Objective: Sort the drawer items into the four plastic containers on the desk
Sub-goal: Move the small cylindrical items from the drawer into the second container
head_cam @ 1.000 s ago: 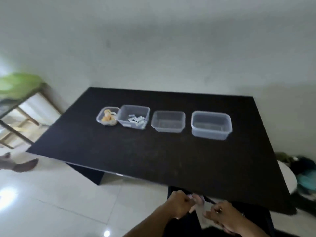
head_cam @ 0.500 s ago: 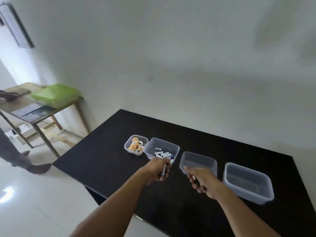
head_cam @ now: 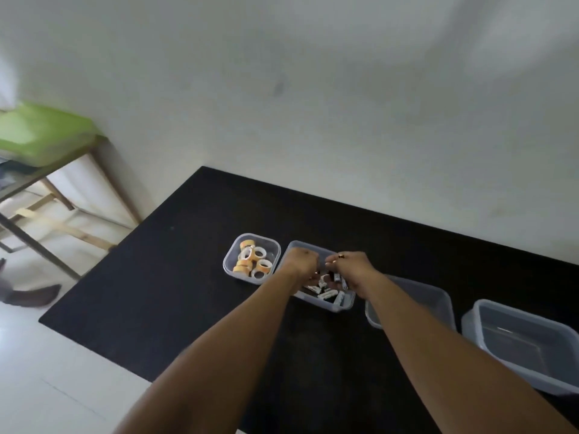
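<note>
Left hand (head_cam: 301, 264) and right hand (head_cam: 353, 268) side by side over battery container (head_cam: 326, 303) on table (head_cam: 175, 277); fingers curled, grip contents unclear.

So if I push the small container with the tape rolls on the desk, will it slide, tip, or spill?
The small container probably slides rather than tips: it looks low and wide, on a smooth black desk. It seems light, thin clear plastic holding only small tape rolls. The rolls lie loose, so they may shift, but they sit below the rim.
</note>
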Action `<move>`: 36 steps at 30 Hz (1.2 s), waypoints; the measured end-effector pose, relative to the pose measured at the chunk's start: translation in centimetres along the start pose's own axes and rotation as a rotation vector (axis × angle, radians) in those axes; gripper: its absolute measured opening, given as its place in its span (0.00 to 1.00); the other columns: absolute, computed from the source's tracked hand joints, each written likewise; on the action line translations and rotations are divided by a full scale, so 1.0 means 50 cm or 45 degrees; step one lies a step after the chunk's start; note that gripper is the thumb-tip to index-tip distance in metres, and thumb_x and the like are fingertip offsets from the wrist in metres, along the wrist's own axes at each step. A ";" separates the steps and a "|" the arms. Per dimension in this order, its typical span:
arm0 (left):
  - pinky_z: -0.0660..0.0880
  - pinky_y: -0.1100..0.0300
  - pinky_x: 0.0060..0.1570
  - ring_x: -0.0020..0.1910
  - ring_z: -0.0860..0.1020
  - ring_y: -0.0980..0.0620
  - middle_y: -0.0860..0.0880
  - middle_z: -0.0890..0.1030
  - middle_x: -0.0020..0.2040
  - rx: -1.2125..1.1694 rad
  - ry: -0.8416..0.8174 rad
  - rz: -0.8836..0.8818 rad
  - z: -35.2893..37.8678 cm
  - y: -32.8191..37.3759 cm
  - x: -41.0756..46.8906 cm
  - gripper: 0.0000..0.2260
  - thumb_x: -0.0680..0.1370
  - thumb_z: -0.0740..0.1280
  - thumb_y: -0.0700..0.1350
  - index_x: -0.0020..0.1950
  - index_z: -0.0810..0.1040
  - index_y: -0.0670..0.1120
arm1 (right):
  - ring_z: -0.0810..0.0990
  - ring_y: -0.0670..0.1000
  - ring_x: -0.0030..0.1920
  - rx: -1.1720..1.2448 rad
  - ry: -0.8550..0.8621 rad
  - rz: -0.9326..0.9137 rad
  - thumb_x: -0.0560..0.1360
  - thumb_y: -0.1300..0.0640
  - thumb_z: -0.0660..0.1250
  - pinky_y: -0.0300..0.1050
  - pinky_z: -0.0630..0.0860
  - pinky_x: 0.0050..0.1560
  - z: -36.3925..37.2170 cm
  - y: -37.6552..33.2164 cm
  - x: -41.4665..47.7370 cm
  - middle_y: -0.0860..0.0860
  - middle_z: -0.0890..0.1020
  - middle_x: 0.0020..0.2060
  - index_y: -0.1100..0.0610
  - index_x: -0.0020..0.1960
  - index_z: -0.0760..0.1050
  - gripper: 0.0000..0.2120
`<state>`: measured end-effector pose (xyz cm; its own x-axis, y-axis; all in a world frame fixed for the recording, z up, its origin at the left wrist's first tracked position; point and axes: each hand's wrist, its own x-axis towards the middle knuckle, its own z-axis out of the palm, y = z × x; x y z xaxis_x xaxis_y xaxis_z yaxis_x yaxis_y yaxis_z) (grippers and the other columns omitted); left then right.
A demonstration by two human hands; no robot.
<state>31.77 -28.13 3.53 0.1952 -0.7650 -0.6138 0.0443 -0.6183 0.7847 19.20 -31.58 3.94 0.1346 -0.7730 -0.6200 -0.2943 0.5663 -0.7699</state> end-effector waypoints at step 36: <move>0.80 0.49 0.47 0.43 0.83 0.45 0.50 0.84 0.40 0.298 0.240 0.696 0.182 -0.089 -0.204 0.06 0.76 0.65 0.45 0.45 0.82 0.49 | 0.81 0.44 0.37 -0.378 0.393 -0.911 0.73 0.68 0.70 0.44 0.82 0.43 -0.208 0.138 -0.220 0.44 0.82 0.37 0.60 0.48 0.84 0.07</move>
<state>20.68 -19.21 5.50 0.2993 -0.9503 -0.0860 -0.3227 -0.1856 0.9281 5.83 -22.15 7.05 0.1311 -0.9857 0.1061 -0.4797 -0.1567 -0.8633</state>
